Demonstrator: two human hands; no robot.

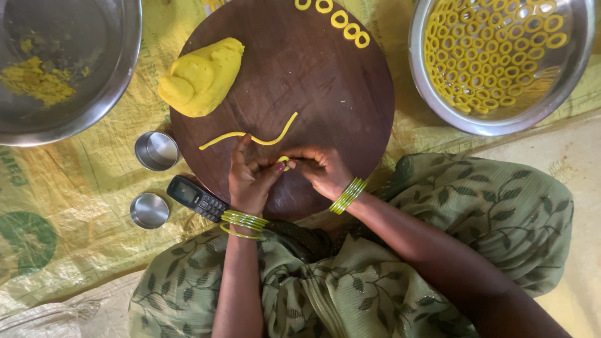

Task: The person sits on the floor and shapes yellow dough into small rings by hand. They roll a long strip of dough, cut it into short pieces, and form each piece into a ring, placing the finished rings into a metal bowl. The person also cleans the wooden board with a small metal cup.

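The round board [325, 75] at the centre of the frame was dark brown; the dough lump [200, 76] on its upper left, the thin dough strip [260, 136] and the rings [341, 17] at its top edge were bright yellow; the bowl [582, 56] at upper right was silver, filled with yellow rings; the phone [197, 198] was black; the bangles [243, 220] were green; the garment [501, 200] was olive with a darker leaf pattern; the floor sheet [75, 206] was pale yellow with green print.
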